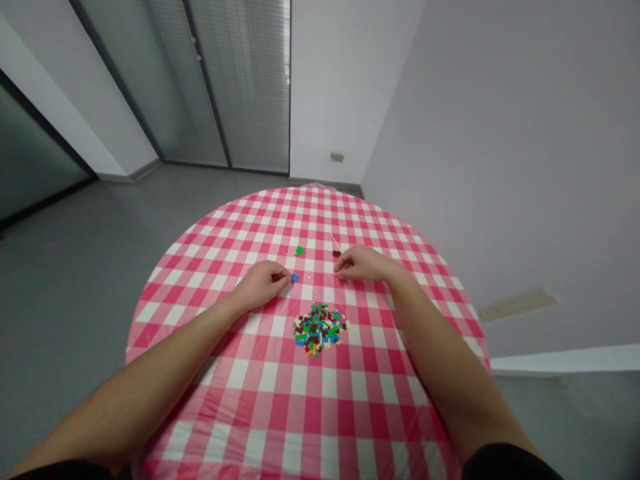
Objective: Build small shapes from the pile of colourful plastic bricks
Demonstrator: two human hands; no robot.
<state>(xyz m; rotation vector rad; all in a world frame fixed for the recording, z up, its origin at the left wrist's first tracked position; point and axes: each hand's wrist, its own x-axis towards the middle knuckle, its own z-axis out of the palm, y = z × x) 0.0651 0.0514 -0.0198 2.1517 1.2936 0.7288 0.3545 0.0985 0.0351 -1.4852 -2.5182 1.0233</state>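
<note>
My left hand (263,283) is pinched at the edge of a small cluster of blue building bricks (295,277) on the tablecloth. Across from it, my right hand (361,264) has its fingertips closed over a tiny orange brick (337,278), mostly hidden by the fingers. Just beyond the right fingers lies a group of dark brown bricks (337,253). Green bricks (299,251) sit together past the left fingertips. Nearer to me, between the forearms, is a loose pile of mixed small bricks (320,329) in green, blue, brown, white, red and yellow.
A round table wears a red-and-white checked cloth (280,387) with a shiny, slightly wrinkled cover. Behind it are glass partitions with blinds (250,87) and a white wall with a socket plate (337,157). A grey wall (525,167) stands close on the right.
</note>
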